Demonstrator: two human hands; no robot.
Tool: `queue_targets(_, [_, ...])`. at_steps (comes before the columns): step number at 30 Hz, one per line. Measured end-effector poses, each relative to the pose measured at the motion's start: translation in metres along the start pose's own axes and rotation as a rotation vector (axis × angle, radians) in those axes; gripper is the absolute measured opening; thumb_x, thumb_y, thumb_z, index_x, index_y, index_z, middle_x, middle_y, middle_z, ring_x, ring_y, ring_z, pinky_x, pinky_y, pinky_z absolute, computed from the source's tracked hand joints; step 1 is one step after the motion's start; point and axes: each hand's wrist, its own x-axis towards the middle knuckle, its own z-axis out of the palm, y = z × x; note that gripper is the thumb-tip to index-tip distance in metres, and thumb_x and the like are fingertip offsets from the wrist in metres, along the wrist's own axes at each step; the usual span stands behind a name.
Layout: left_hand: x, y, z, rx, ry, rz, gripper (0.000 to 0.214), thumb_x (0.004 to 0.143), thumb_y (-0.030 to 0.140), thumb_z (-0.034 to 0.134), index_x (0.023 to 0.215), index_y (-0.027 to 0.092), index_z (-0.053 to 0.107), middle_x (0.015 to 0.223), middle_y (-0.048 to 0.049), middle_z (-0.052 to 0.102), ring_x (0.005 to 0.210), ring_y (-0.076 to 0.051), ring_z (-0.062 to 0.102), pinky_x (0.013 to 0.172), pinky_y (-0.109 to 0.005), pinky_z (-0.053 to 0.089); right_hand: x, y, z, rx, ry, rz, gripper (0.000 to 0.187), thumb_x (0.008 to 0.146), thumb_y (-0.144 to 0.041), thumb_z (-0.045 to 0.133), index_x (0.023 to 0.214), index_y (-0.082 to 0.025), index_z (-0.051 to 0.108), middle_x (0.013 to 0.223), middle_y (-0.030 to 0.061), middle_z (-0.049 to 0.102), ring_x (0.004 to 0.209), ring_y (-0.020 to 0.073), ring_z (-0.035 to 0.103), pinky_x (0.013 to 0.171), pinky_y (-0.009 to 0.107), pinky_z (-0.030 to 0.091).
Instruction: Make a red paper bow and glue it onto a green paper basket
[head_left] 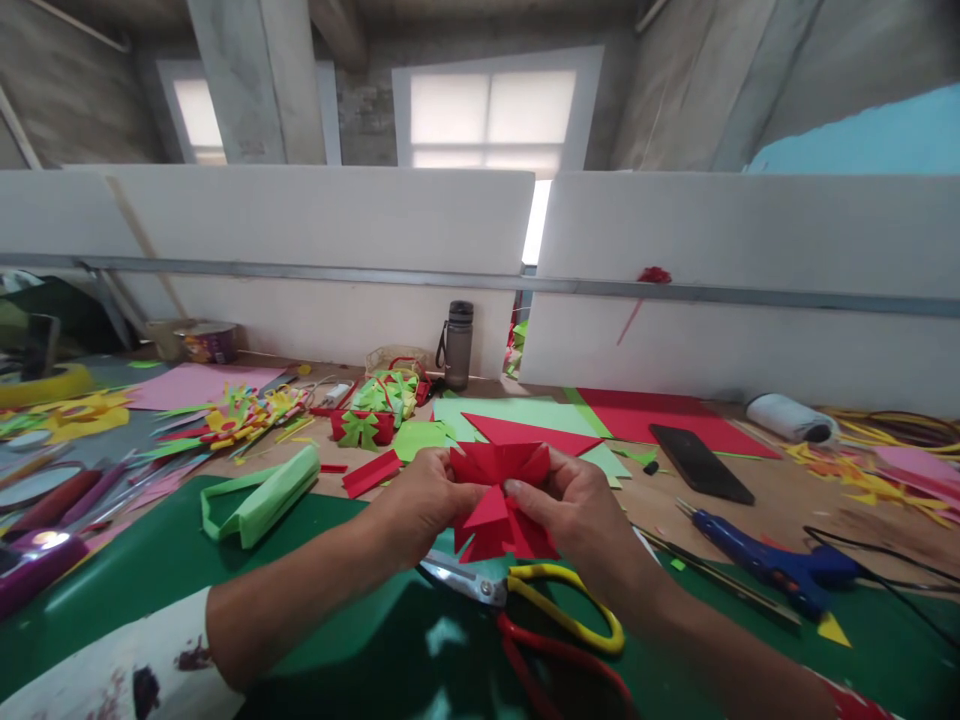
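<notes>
A folded red paper flower (499,510) with pointed petals is held up between both hands, above the green mat. My left hand (427,500) pinches its left side, the thumb lying on the front folds. On the other side my right hand (577,500) grips it, thumb tip pressed near the centre. The fingers behind the paper are partly hidden. Just below lies a pair of scissors (495,595) with one yellow and one red handle, blades apart. Behind the flower are a red paper triangle (525,432) and light green sheets (502,412).
A blue glue gun (780,560), a black phone (701,463) and tweezers (720,575) lie to the right. Leftward are a green paper roll (277,495) and yellow paper flowers (232,420). A grey bottle (458,345) stands by the white partition (337,220).
</notes>
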Motion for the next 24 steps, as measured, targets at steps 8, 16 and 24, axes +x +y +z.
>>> queue_targets(8, [-0.0001, 0.0009, -0.0018, -0.057, -0.003, -0.018, 0.039, 0.055, 0.030, 0.086, 0.083, 0.008, 0.071, 0.072, -0.0079, 0.071, 0.065, -0.017, 0.066, 0.067, -0.027, 0.051, 0.0011, 0.0025, -0.0007, 0.046, -0.041, -0.039, 0.024, 0.074, -0.024, 0.068, 0.096, -0.017, 0.065, 0.083, 0.0045, 0.073, 0.069, 0.0196, 0.068, 0.063, 0.031, 0.054])
queue_targets(16, [0.0004, -0.0018, -0.0038, -0.023, 0.019, -0.018, 0.040, 0.055, 0.032, 0.086, 0.083, 0.008, 0.071, 0.070, -0.0077, 0.070, 0.062, -0.016, 0.064, 0.063, -0.025, 0.048, -0.0002, 0.0022, 0.0005, 0.030, -0.030, -0.026, 0.024, 0.075, -0.025, 0.066, 0.098, -0.017, 0.064, 0.086, 0.0059, 0.073, 0.068, 0.0207, 0.068, 0.062, 0.033, 0.055])
queue_targets(24, [0.0002, -0.0036, -0.0028, 0.086, -0.002, 0.025, 0.036, 0.058, 0.028, 0.083, 0.085, 0.008, 0.071, 0.071, -0.0074, 0.070, 0.062, -0.018, 0.063, 0.065, -0.028, 0.049, 0.0012, 0.0044, -0.0007, 0.030, -0.001, -0.085, 0.017, 0.076, -0.029, 0.069, 0.085, -0.018, 0.062, 0.079, 0.0034, 0.071, 0.066, 0.0184, 0.066, 0.060, 0.030, 0.054])
